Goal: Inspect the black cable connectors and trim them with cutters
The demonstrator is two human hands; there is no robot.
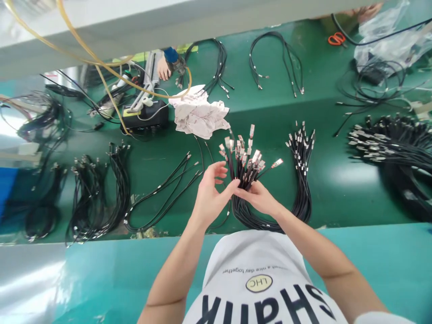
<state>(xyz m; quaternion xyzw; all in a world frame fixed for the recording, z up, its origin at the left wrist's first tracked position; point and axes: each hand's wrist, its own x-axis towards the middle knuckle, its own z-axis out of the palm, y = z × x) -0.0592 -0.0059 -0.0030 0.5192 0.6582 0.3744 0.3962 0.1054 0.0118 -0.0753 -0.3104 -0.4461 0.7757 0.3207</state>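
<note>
**Black cable bundle: bendy, hefty as a lot, grip under the tips**

Standing by the surface [332,191]. The cable bundle [305,198] is right in front of the wearer: one end lifted into the hands, then a U-bend at the near edge, other leg lying flat to the right. Right hand [258,198] is clamped on the bundle just below the metal connectors [243,146]. Left hand [211,193] is half curled, thumb in at the bundle by the right thumb, fingers off the cables. Can't tell whether that thumb presses or only touches.

Handling, my read: one cable is light, the whole lot has some weight. Jackets look smooth, so inner strands could slide past each other. Flexible but springy; the bend will likely push back. Connectors are the fragile part (they fan out unevenly, so snagging is a real risk). Best hold: around the jackets just under the tips, second hand under the bend. Don't pull by a single connector. The far tips [300,144] sit loosely grouped and would drag if one end were lifted alone.

Containers: only a clear plastic bag [383,33], far right, crumpled. A black item [373,74] lies at its lower edge; in or under, can't tell. The neighbouring cable bunches lie loose on the surface, not boxed.
</note>
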